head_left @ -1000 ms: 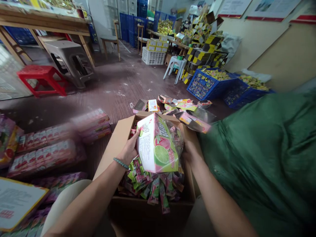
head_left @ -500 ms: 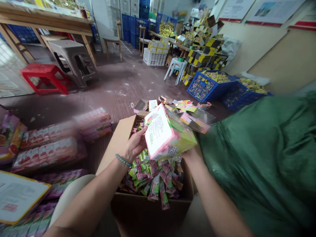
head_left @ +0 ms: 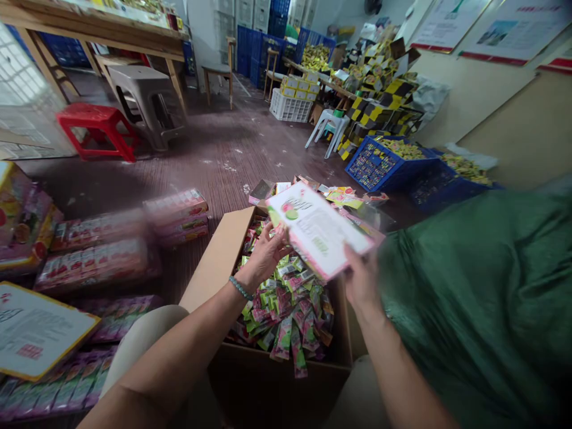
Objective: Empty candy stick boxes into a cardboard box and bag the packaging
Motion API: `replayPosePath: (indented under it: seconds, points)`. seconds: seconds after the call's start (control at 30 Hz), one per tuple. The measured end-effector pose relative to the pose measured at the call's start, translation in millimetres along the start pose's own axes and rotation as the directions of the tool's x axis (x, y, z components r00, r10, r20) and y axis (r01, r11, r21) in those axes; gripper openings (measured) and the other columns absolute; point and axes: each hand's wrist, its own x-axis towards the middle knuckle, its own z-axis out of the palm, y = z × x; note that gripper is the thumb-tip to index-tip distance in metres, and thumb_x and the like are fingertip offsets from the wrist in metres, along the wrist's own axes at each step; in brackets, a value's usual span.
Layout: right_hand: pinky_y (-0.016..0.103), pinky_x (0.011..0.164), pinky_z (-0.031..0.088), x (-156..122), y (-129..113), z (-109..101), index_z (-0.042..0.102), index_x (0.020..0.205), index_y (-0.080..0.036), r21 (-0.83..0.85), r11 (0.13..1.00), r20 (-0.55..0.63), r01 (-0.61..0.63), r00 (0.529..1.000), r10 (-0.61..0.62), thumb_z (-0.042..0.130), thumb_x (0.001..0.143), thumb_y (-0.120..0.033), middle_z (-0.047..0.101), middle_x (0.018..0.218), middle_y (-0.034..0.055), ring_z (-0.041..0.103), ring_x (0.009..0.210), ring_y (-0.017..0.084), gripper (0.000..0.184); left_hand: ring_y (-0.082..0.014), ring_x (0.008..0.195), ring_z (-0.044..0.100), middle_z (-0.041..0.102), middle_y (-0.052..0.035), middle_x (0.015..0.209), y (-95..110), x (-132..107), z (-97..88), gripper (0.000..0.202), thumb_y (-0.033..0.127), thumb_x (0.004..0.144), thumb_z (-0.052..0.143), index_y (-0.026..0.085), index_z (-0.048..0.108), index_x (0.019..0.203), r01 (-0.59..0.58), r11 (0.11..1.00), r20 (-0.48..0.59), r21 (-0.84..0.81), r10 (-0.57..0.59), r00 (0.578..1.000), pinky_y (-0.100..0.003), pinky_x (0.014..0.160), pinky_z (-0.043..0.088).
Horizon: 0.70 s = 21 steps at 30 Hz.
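Between my two hands is a flat-faced packaging box [head_left: 319, 229], white on top with pink and green edges and print. My left hand [head_left: 268, 253], with a beaded bracelet at the wrist, pinches its near left edge. My right hand [head_left: 361, 277] grips its right end, thumb on the white face; the fingers beneath are hidden. Below the box stands an open cardboard carton [head_left: 218, 250] heaped with small pink and green sachets [head_left: 286, 313]. Several more printed boxes [head_left: 263, 192] lie just beyond the carton.
Stacked sachet packs [head_left: 93, 265] lie on the floor to the left, beside a white yellow-edged box [head_left: 40, 330]. Green cloth [head_left: 482, 298] covers the right side. Farther off are a red stool [head_left: 96, 128], a grey stool [head_left: 147, 98] and blue crates [head_left: 379, 164].
The box has turned so its white face lies flatter and faces up, its right end swung toward the right. My right hand has moved from beneath it to its right end.
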Motion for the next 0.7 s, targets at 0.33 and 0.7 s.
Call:
replayPosePath:
  seconds: [0.33, 0.7]
  points:
    - [0.052, 0.088, 0.06, 32.6, 0.6, -39.8, 0.072, 0.111, -0.027, 0.278, 0.874, 0.141, -0.398, 0.917, 0.373, 0.05, 0.086, -0.064, 0.076, 0.109, 0.0063, 0.072, 0.102, 0.029, 0.051, -0.0235, 0.088, 0.065, 0.071, -0.0058, 0.094, -2.7, -9.2, -22.0, 0.07, 0.04, 0.067, 0.091, 0.024, 0.068, 0.131, -0.191, 0.557, 0.112, 0.808, 0.174, 0.978, -0.029, 0.077, 0.049]
    - [0.052, 0.096, 0.057, 98.1, 3.2, -60.7, 0.062, 0.128, -0.025, 0.272, 0.924, -0.125, -0.268, 0.942, 0.31, 0.033, 0.086, -0.079, 0.064, 0.133, 0.0122, 0.065, 0.12, 0.028, 0.074, -0.0277, 0.081, 0.069, 0.073, -0.0095, 0.088, 21.5, -14.1, -43.9, 0.045, 0.052, 0.083, 0.069, 0.021, 0.074, 0.116, -0.119, -0.002, 0.119, 0.993, 0.08, 0.99, -0.032, 0.073, 0.048]
